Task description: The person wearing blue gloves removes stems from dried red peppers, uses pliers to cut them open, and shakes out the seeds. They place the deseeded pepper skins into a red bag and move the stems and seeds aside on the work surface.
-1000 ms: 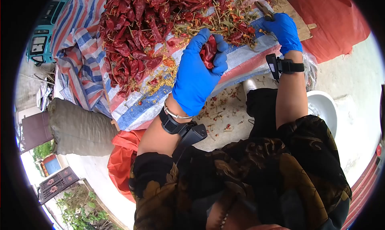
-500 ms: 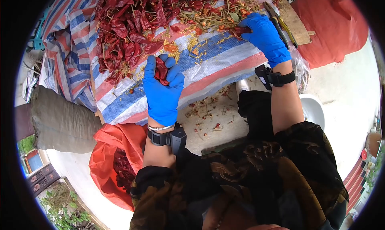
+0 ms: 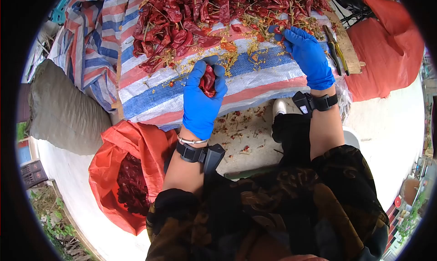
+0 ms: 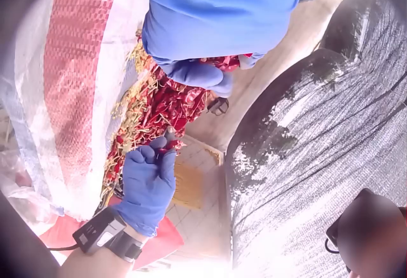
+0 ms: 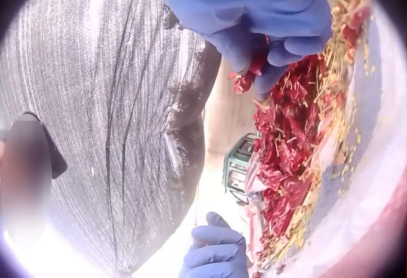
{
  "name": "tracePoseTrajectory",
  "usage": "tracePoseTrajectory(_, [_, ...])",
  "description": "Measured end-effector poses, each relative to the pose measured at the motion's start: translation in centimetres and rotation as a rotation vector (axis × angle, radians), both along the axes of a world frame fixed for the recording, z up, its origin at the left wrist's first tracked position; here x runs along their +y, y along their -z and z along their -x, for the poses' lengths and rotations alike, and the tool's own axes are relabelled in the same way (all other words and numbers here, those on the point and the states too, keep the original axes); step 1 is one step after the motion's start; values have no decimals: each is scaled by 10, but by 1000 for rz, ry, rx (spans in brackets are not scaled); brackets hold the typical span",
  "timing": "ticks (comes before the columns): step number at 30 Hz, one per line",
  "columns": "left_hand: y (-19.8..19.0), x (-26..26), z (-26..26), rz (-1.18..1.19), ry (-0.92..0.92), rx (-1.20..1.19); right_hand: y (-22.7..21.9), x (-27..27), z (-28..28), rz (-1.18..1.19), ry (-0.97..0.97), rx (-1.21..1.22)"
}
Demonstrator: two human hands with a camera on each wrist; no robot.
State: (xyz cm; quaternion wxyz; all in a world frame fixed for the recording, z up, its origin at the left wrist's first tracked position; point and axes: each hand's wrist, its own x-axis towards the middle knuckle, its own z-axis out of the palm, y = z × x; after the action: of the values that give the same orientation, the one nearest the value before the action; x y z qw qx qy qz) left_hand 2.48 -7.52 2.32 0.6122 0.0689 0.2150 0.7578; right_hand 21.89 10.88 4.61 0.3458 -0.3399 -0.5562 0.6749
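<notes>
My left hand (image 3: 202, 101), in a blue glove, holds dried red chilies (image 3: 208, 81) in its curled fingers over the near part of the striped sheet (image 3: 255, 90). To its right, my gloved right hand (image 3: 309, 56) pinches a dried red chili (image 5: 241, 82) between thumb and fingers, at the near edge of the chili heap. Beyond both hands spreads this big heap of dried chilies (image 3: 182, 22), with stems and yellow seeds (image 3: 232, 54) scattered along its near side. Shears (image 3: 336, 51) with dark and yellow handles lie right of my right hand.
An open red sack (image 3: 109, 170) with dried chilies inside stands below left. Beside it is a full grey-green sack (image 3: 68, 111). Another red sack (image 3: 382, 56) is at the right, by a wooden board (image 3: 353, 47). Bits of chili litter the floor (image 3: 241, 138).
My right hand has let go of the shears, moved left and picked up a chili at the heap's edge. The left hand, still holding its chilies, has drawn back from the heap.
</notes>
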Motion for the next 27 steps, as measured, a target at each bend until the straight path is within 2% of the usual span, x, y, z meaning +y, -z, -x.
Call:
tracePoseTrajectory(1, [1,1,2,1,-11,0,3,-1,6,1,-11,0])
tracePoseTrajectory(3, [0,5,3,83,-32,4,7,-8,21,130,-129,155])
tracePoseTrajectory(5, [-1,9,5,147,-65,37,1,-21,36,174,-112,136])
tracePoseTrajectory(7, [8,14,11,76,-2,71,2,-26,51,162,-164,16])
tracePoseTrajectory(9, [14,19,15,53,-13,144,4,-32,66,100,-209,-23])
tracePoseTrajectory(11, [12,20,14,135,-75,383,1,-42,79,-42,-207,-166])
tracePoseTrajectory(12, [10,20,14,164,-99,371,3,-41,83,-179,-297,-212])
tracePoseTrajectory(16, [12,18,24,220,-153,352,7,-47,98,-225,-260,-99])
tracePoseTrajectory(20, [10,20,27,255,-205,308,14,-55,108,-228,-212,-98])
tracePoseTrajectory(22, [11,22,24,256,-219,330,13,-69,114,-371,-293,-253])
tracePoseTrajectory(25, [16,24,26,240,-230,286,4,-77,121,-444,-414,-207])
tracePoseTrajectory(27, [22,20,37,199,-270,474,-10,-70,118,-413,-480,-243])
